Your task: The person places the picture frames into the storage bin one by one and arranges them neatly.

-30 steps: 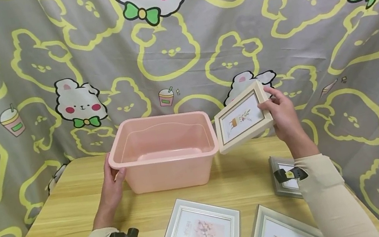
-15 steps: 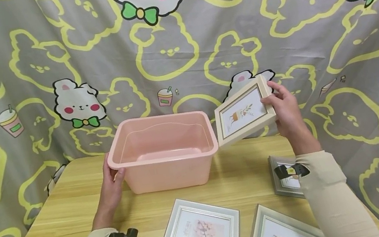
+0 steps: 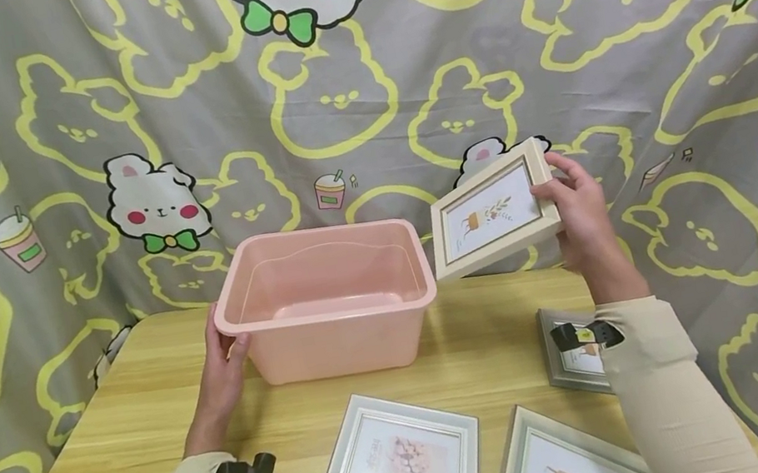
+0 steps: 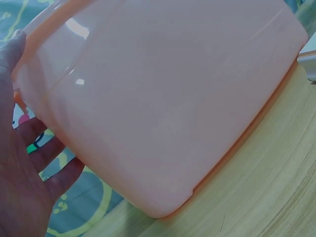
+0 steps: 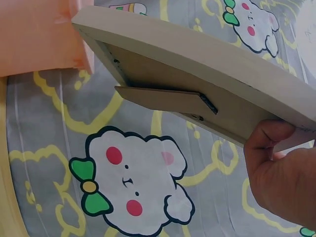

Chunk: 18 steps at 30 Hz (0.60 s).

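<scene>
Cream frame [image 3: 492,210] hangs just right of the bin [image 3: 338,349], right hand [image 3: 583,217] pinching its right end, left hand [image 3: 221,378] gripping the rim [image 3: 328,317], so it'd pay to watch that stuck-out stand [image 5: 163,97].

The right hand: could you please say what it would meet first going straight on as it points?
Beyond the picture frame it holds, the right hand would probably meet the patterned curtain first, though the depth is unclear.

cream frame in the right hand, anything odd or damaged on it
No damage is visible. One mild oddity: behind the cream frame, the back stand sticks out, though the right hand holds it tilted in the air.
</scene>
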Each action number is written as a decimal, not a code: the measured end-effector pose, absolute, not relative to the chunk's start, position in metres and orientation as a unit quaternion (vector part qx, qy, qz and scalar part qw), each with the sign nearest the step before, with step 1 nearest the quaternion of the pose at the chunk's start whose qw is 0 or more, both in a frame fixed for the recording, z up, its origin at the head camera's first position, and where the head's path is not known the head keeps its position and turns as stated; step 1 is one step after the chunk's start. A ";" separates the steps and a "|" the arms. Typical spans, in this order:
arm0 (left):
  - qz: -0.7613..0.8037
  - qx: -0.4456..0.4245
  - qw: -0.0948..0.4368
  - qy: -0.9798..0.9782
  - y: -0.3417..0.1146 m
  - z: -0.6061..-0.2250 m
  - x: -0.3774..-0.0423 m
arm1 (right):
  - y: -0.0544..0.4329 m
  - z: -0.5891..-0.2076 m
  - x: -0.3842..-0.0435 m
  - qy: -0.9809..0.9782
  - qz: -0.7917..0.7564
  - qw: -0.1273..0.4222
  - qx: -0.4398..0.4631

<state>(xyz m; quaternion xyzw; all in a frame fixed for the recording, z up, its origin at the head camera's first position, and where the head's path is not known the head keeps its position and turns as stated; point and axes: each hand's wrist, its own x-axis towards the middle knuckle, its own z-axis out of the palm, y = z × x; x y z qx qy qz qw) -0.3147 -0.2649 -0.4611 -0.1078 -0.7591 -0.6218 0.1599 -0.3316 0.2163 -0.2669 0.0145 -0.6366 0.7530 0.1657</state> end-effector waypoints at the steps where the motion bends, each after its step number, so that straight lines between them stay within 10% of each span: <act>1: -0.621 -0.107 0.160 -0.760 -0.265 -0.461 -0.315 | 0.216 -0.266 -0.331 -0.636 0.754 0.166 0.014; 18: -0.623 -0.106 0.157 -0.759 -0.264 -0.462 -0.315 | 0.212 -0.267 -0.334 -0.609 0.779 0.145 0.024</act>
